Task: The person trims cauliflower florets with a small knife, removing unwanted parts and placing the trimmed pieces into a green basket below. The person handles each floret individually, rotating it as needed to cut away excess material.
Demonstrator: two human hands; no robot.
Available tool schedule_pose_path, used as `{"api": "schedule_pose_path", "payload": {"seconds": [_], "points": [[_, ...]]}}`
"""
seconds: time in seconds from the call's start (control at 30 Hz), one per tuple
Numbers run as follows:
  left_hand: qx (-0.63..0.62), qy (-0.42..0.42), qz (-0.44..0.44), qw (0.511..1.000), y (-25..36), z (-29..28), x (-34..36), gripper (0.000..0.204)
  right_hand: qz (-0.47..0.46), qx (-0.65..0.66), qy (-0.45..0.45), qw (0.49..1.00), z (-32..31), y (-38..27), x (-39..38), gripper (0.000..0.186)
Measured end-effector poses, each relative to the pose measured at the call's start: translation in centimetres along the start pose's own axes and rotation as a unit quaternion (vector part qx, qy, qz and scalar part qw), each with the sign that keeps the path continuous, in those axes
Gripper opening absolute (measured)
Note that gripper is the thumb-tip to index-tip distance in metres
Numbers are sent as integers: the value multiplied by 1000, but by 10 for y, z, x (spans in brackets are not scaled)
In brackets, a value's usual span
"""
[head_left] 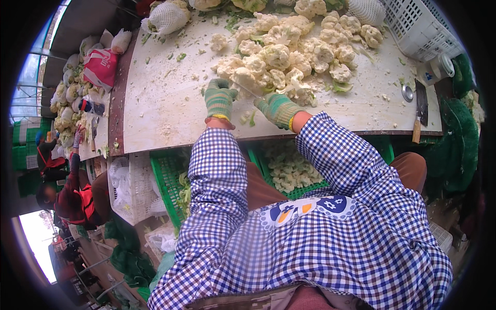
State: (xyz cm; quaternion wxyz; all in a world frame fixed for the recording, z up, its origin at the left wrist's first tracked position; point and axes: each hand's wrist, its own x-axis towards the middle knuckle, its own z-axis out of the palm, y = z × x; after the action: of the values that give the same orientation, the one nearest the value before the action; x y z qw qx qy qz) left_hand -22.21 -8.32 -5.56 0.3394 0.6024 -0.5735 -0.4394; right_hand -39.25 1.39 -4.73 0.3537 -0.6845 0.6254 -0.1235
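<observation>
My left hand (219,101), in a green striped glove, curls beside a pale cauliflower piece (242,77) at the near edge of a heap of cauliflower (276,57); whatever lies inside its fingers is hidden. My right hand (276,109), gloved alike, grips a small knife (248,91), its thin blade pointing up-left toward my left hand and that piece. Both hands are over the near part of a white board table (160,103) scattered with small white crumbs and green leaf scraps.
A cleaver (419,108), metal lid (406,92), plastic container (433,70) and white crate (421,26) sit at right. Green crates (170,191) with trimmings and a white crate (132,196) stand below the table edge. Co-workers (77,201) are at left beside another cauliflower-laden table.
</observation>
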Motion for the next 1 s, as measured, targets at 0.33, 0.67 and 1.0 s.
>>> {"api": "schedule_pose_path", "payload": {"seconds": [0.33, 0.67, 1.0], "points": [[104, -16, 17, 994, 5, 12, -20, 28, 41, -24, -42, 998, -4, -17, 12, 57], [-51, 102, -52, 992, -66, -149, -48, 31, 191, 348, -128, 909, -32, -15, -25, 51], [261, -19, -102, 960, -82, -175, -141, 54, 232, 473, 91, 845, -44, 32, -115, 49]]}}
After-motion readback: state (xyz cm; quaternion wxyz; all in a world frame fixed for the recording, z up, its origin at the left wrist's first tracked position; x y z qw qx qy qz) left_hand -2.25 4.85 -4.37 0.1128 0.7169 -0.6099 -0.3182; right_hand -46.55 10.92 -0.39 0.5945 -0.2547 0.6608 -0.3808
